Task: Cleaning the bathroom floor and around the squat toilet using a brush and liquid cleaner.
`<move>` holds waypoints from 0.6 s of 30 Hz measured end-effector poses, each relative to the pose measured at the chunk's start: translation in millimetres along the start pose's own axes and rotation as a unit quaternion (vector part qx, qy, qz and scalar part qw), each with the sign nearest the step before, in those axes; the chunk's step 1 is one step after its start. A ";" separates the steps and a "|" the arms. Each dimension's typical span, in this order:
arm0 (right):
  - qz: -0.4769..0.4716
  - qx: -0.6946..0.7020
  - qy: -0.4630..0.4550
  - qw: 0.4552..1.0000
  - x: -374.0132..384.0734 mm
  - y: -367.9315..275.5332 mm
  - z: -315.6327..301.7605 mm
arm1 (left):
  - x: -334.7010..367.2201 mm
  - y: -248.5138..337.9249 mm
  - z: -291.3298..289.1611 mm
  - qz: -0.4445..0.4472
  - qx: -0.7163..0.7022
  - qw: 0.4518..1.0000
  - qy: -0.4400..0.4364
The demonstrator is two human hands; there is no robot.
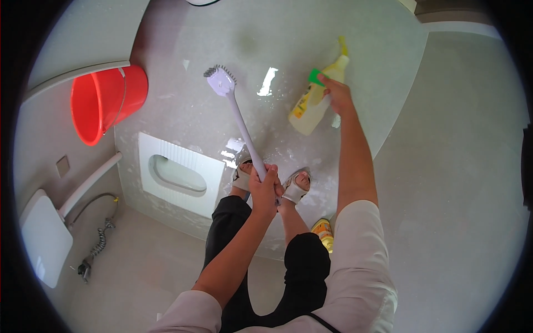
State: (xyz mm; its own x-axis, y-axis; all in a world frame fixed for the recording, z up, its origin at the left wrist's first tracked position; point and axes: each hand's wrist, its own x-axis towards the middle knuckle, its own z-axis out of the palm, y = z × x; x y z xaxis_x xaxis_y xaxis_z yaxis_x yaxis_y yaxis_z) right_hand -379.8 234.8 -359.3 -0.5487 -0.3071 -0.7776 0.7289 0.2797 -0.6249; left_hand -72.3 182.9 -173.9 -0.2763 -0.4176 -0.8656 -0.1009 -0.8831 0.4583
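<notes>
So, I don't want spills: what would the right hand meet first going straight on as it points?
For the right hand, past the bottle it holds, the way looks free to the picture's top edge, over floor; its height is unclear, so it might touch floor first.

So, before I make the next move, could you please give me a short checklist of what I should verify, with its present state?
1. Left hand gripping the brush: ok, fingers wrapped around it.
2. Right hand holding the pale yellow bottle: ok.
3. Bottle closed: cannot tell.
4. Brush apart from the squat toilet: ok.
5. Floor dry: not ok, it looks wet in places.
6. Red bucket standing firmly: cannot tell.
</notes>
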 end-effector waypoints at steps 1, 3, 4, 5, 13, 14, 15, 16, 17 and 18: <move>-0.012 0.017 0.018 1.000 1.4 -1.2 -18.9 | 0.3 2.1 4.9 -0.002 0.009 1.000 -0.005; -0.024 0.034 0.040 0.998 -0.9 -3.0 -48.4 | 2.3 4.8 11.1 -0.006 0.021 1.000 -0.011; -0.017 0.027 0.056 0.998 -7.8 -3.0 -59.3 | 2.3 7.2 11.2 -0.003 0.039 0.999 -0.016; -0.011 0.018 0.074 0.997 -14.8 -0.3 -66.6 | 2.6 8.6 11.2 0.000 0.055 0.998 -0.022; 0.017 -0.154 0.069 0.985 -86.5 50.6 -99.8 | 0.1 4.0 16.9 0.008 0.127 0.992 -0.021; 0.026 -0.158 0.041 0.986 -94.2 54.2 -96.9 | 1.2 1.6 18.2 0.005 0.130 0.991 -0.027; 0.026 -0.162 0.043 0.985 -95.9 58.0 -94.2 | 1.2 -1.8 19.1 -0.002 0.125 0.992 -0.027; 0.034 -0.230 0.007 0.972 -98.3 63.8 -95.2 | 0.6 -4.1 24.8 -0.007 0.121 0.992 -0.031; 0.045 -0.291 -0.040 0.955 -102.2 71.7 -81.7 | -0.3 0.2 25.0 -0.005 0.126 0.992 -0.015; 0.049 -0.290 -0.046 0.955 -106.0 79.2 -67.5 | -2.5 3.4 23.4 -0.003 0.131 0.991 0.001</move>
State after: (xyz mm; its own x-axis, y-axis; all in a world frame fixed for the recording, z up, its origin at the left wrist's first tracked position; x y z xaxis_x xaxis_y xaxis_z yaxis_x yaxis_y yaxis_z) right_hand -291.6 351.0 -331.2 -0.4317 -0.3256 -0.8412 0.4101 0.7598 -0.5045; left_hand -94.3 186.0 -165.4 -0.2726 -0.4142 -0.8684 -0.3474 -0.7993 0.4904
